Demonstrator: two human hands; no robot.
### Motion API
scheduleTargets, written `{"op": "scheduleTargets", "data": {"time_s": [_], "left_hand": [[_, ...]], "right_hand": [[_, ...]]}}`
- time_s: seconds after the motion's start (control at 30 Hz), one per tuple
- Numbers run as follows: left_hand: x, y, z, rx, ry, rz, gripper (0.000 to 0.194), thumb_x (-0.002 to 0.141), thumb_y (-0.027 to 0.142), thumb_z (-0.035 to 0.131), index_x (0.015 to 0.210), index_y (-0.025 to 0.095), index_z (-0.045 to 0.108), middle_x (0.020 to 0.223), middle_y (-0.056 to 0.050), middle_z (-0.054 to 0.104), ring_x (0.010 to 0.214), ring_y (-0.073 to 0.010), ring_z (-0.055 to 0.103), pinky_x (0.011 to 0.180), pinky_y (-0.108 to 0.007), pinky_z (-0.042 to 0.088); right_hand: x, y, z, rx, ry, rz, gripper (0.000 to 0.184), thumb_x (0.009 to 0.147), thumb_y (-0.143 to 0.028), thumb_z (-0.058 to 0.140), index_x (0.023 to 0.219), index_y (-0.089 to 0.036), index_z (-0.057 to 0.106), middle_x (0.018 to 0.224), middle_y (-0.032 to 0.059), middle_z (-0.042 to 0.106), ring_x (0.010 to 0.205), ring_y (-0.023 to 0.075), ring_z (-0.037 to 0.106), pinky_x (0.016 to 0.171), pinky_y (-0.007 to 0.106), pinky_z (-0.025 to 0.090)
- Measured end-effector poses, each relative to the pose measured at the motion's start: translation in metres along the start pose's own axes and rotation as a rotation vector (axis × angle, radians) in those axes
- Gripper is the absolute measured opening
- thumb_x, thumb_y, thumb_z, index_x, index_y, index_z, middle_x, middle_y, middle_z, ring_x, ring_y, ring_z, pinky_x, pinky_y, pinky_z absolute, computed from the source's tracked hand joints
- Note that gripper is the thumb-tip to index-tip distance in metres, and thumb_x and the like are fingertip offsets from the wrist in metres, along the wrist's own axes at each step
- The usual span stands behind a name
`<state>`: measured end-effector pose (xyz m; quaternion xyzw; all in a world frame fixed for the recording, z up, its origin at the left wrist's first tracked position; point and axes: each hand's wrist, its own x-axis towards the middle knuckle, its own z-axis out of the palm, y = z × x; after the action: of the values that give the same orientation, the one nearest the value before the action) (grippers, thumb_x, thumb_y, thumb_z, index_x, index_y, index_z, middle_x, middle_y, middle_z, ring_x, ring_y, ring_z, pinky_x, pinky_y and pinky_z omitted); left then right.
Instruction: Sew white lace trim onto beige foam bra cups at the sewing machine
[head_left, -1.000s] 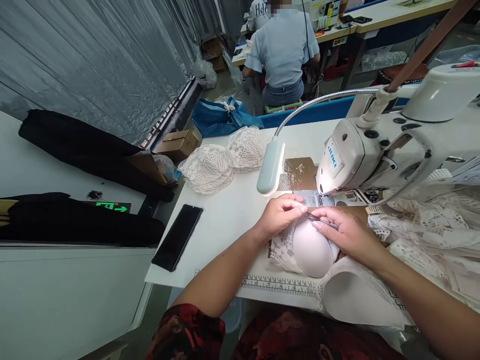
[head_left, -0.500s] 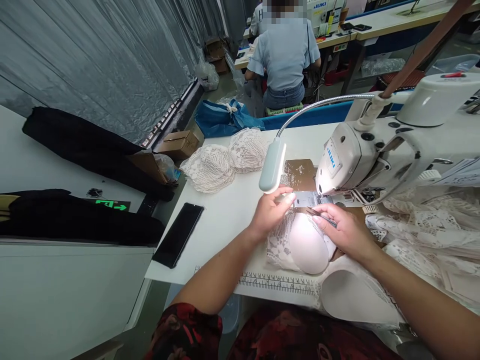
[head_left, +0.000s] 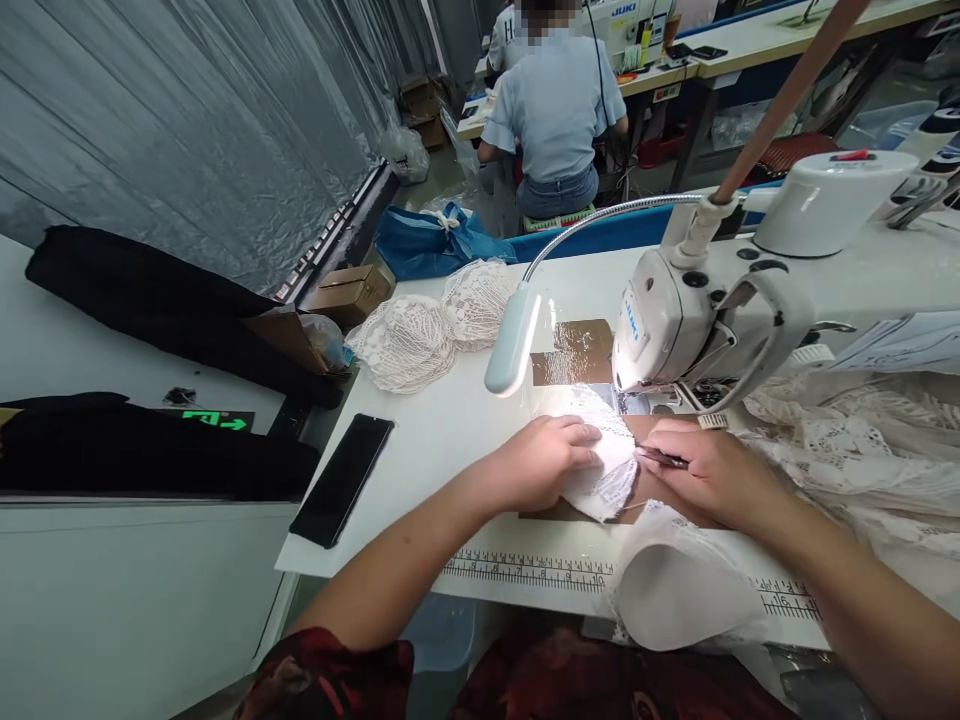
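Observation:
My left hand (head_left: 551,460) presses and holds a white lace bra piece (head_left: 606,478), its fingers together on the cloth and its thumb mostly hidden. Closed around a slim dark metal tool (head_left: 664,458) is my right hand (head_left: 705,470). The tool's tip meets the right edge of the lace; whether it is snips or tweezers I cannot tell. Just behind both hands stands the white sewing machine (head_left: 660,310), its needle area close to the lace. A padded white cup (head_left: 682,595) hangs over the table's front edge, below my right hand.
A lamp (head_left: 514,340) on a bendable neck hangs above my left hand. Stacked lace cups (head_left: 409,340) lie at the back left, a phone (head_left: 341,480) at the left edge. Lace fabric (head_left: 847,440) is heaped on the right. A co-worker (head_left: 555,110) sits ahead.
The lace piece has been turned over, so its smooth cup no longer faces up. My left hand has moved lower, onto the cloth. The right hand has shifted right with the tool; the camera view has shifted.

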<state>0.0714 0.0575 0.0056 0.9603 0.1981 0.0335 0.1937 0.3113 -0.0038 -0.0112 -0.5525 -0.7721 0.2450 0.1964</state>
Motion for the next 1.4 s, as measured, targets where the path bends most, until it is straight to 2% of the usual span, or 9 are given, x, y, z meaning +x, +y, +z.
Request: {"op": "scheduleTargets", "data": {"time_s": [0.13,0.23,0.33,0.47,0.6,0.77,1.13,1.27,1.4], "left_hand": [[0.009,-0.006,-0.005,-0.112,0.098,-0.014,0.026,0.087,0.018,0.052,0.107,0.015,0.069,0.123,-0.013,0.063,0.112,-0.0262,0.058,0.097,-0.040,0.047],[0.022,-0.002,0.002,-0.102,0.215,-0.117,0.029,0.093,0.024,0.046,0.112,0.013,0.065,0.121,-0.015,0.062,0.111,-0.0250,0.058,0.097,-0.039,0.048],[0.034,-0.004,0.015,-0.007,0.225,-0.154,0.029,0.094,0.027,0.045,0.105,0.010,0.065,0.120,-0.017,0.062,0.112,-0.0278,0.057,0.099,-0.043,0.046],[0.041,-0.011,0.025,0.056,0.208,-0.118,0.026,0.093,0.025,0.046,0.103,0.009,0.063,0.123,-0.019,0.061,0.117,-0.0294,0.054,0.102,-0.046,0.043],[0.043,-0.016,0.021,0.040,0.185,-0.082,0.028,0.093,0.028,0.048,0.109,0.009,0.061,0.125,-0.019,0.060,0.118,-0.0302,0.053,0.104,-0.047,0.042],[0.045,-0.015,0.017,0.058,0.160,-0.079,0.043,0.091,0.027,0.047,0.129,0.007,0.052,0.132,-0.019,0.056,0.119,-0.0305,0.051,0.104,-0.047,0.042],[0.055,-0.023,0.005,0.119,0.078,0.014,0.036,0.086,0.023,0.045,0.116,0.010,0.062,0.125,-0.017,0.059,0.116,-0.0304,0.053,0.105,-0.048,0.041],[0.058,-0.030,0.004,0.125,0.062,0.048,0.031,0.084,0.022,0.046,0.107,0.013,0.065,0.119,-0.016,0.062,0.113,-0.0313,0.055,0.100,-0.050,0.043],[0.052,-0.031,0.004,0.121,0.064,0.041,0.039,0.084,0.020,0.047,0.118,0.011,0.062,0.129,-0.018,0.058,0.120,-0.0322,0.052,0.103,-0.051,0.041]], "right_hand": [[-0.002,-0.001,-0.004,-0.093,-0.132,-0.068,0.022,0.088,-0.023,0.043,0.075,-0.024,0.060,0.076,0.0013,0.061,0.067,0.0164,0.055,0.060,0.028,0.038],[-0.002,0.002,0.002,-0.155,-0.055,-0.066,0.021,0.086,-0.023,0.044,0.068,-0.023,0.055,0.070,0.0018,0.059,0.062,0.0158,0.054,0.056,0.028,0.035],[-0.002,0.009,0.014,-0.216,0.071,-0.028,0.027,0.088,-0.034,0.047,0.065,-0.022,0.054,0.068,0.0029,0.061,0.058,0.0158,0.055,0.052,0.028,0.033],[-0.002,0.018,0.026,-0.279,0.155,-0.017,0.020,0.086,-0.035,0.052,0.094,-0.025,0.066,0.086,0.0038,0.072,0.062,0.0177,0.062,0.049,0.028,0.034],[-0.002,0.019,0.031,-0.377,0.186,-0.058,0.039,0.083,-0.034,0.054,0.121,-0.027,0.062,0.093,0.0039,0.073,0.064,0.0196,0.063,0.047,0.030,0.033],[-0.002,0.015,0.033,-0.442,0.179,-0.010,0.038,0.080,-0.029,0.055,0.117,-0.025,0.065,0.098,0.0040,0.073,0.068,0.0187,0.063,0.047,0.029,0.035],[0.002,0.010,0.030,-0.454,0.210,-0.046,0.035,0.082,-0.020,0.052,0.113,-0.020,0.068,0.108,0.0092,0.072,0.091,0.0260,0.064,0.076,0.038,0.049],[0.004,0.009,0.027,-0.450,0.174,-0.050,0.038,0.083,-0.023,0.053,0.118,-0.016,0.067,0.101,0.0101,0.073,0.087,0.0265,0.064,0.076,0.039,0.049],[0.000,0.012,0.031,-0.409,0.180,-0.045,0.033,0.084,-0.026,0.052,0.113,-0.021,0.069,0.099,0.0076,0.072,0.081,0.0244,0.063,0.072,0.037,0.047]]}}
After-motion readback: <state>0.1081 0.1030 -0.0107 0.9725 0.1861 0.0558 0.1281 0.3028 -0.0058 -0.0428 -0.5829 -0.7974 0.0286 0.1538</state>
